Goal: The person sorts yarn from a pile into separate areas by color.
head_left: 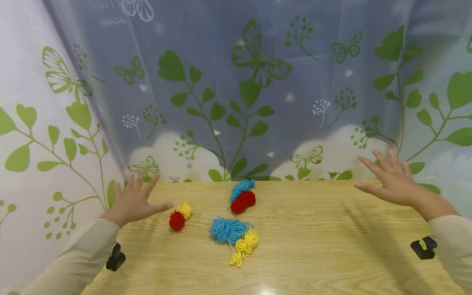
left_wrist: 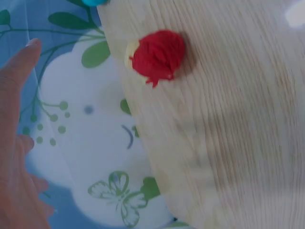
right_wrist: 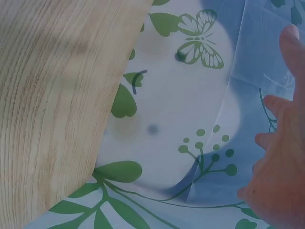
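Observation:
My left hand [head_left: 135, 200] is held up at the left with fingers spread and nothing in it. Nearest to it, on the wooden table [head_left: 309, 246], a small red yarn ball [head_left: 177, 221] sits against a yellow yarn ball [head_left: 184, 210]. Mid-table lies a loose blue yarn bundle [head_left: 226, 230], with a yellow yarn bundle [head_left: 248, 241] against its right side. Farther back, a red yarn bundle [head_left: 243, 202] overlaps another blue yarn bundle [head_left: 241, 188]. Over at the right, my right hand [head_left: 391, 180] is raised too, fingers spread, holding nothing.
A curtain [head_left: 221, 102] printed with green leaves and butterflies hangs right behind the table's far edge and along both sides. Each wrist wears a small black camera [head_left: 424, 248]. Shadows of the arms fall on the tabletop.

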Motion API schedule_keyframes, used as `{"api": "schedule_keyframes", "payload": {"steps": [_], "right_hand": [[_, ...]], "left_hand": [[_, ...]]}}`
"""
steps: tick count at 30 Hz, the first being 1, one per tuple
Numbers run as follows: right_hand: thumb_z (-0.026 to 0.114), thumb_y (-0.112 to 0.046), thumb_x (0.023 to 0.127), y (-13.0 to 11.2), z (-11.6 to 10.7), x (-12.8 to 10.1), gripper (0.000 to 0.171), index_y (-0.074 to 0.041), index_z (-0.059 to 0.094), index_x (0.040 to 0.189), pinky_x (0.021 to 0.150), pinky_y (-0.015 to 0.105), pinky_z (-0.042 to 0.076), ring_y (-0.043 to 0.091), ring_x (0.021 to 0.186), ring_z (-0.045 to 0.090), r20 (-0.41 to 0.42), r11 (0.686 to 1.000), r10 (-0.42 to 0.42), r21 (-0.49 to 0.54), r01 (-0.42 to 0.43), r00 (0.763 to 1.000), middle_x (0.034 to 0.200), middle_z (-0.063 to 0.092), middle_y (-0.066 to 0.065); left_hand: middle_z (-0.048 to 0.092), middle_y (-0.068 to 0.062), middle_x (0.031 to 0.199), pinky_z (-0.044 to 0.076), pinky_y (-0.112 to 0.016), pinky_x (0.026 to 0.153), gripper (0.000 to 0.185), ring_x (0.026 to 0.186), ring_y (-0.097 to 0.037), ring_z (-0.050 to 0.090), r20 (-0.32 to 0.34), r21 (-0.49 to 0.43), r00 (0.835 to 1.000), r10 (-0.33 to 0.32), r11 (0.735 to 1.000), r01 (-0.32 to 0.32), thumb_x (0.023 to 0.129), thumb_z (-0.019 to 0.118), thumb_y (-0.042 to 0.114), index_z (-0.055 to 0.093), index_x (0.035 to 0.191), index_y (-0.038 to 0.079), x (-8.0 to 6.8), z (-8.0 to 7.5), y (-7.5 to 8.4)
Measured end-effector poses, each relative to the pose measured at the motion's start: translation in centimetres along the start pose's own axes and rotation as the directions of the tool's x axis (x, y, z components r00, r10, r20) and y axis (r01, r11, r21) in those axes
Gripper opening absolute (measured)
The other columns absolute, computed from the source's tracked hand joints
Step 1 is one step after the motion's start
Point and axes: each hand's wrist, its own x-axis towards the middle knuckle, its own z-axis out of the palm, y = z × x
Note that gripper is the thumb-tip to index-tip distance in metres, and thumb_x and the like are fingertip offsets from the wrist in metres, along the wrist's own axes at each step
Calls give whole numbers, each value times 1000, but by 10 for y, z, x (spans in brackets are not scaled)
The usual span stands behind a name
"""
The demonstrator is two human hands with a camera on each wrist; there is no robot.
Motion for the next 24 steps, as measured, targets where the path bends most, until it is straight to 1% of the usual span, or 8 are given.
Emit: {"api": "schedule_keyframes", "payload": {"steps": [3,6,8,12,18,20,24], "right_hand": [[51,-47,96,-2,3,3,81,-19,4,156,96,77,-17,48,134,-30,3,1000,-9,10,9,1000,156,-14,26],[52,-47,96,-4,5,6,81,-18,5,156,95,79,-15,50,134,-28,1,1000,-18,21,18,1000,156,-13,27],[52,-46,95,-5,7,7,81,-18,6,156,95,79,-13,51,135,-27,-4,999,-24,27,24,1000,156,-13,26],[52,-47,95,-8,10,10,81,-18,6,156,95,80,-11,54,135,-24,0,999,-28,38,28,1000,156,-11,27],[53,-48,95,-17,18,16,82,-17,8,156,97,80,-9,55,135,-22,28,997,-22,77,20,999,156,-9,28],[54,-48,94,-20,21,19,82,-17,9,156,98,79,-9,55,135,-21,35,995,-24,94,20,999,156,-8,28],[54,-48,94,-25,29,23,81,-18,11,155,98,79,-7,56,136,-19,40,992,-39,118,34,998,156,-5,29]], "left_hand": [[13,-36,151,3,-82,96,100,134,-62,7,-6,16,1000,15,1000,-15,81,53,73,20,154,13,1,4,4],[14,-34,153,5,-81,97,99,135,-61,9,-4,8,1000,24,1000,-24,81,54,73,22,153,14,2,10,9],[14,-32,153,5,-80,98,99,136,-60,9,-9,-8,999,33,999,-33,80,56,72,24,153,13,3,14,13],[11,-30,155,0,-79,100,99,138,-57,7,-3,-51,999,42,998,-43,79,58,70,25,153,13,4,24,22],[18,-28,154,4,-78,101,98,139,-55,11,-20,-95,996,88,991,-90,78,62,68,29,152,13,4,37,42],[20,-28,154,6,-78,101,97,138,-55,13,-34,-114,994,106,987,-110,77,64,67,31,151,13,4,44,49],[21,-27,154,5,-77,103,96,139,-54,12,-11,-187,992,125,974,-125,77,65,66,31,151,15,5,59,62]]}}
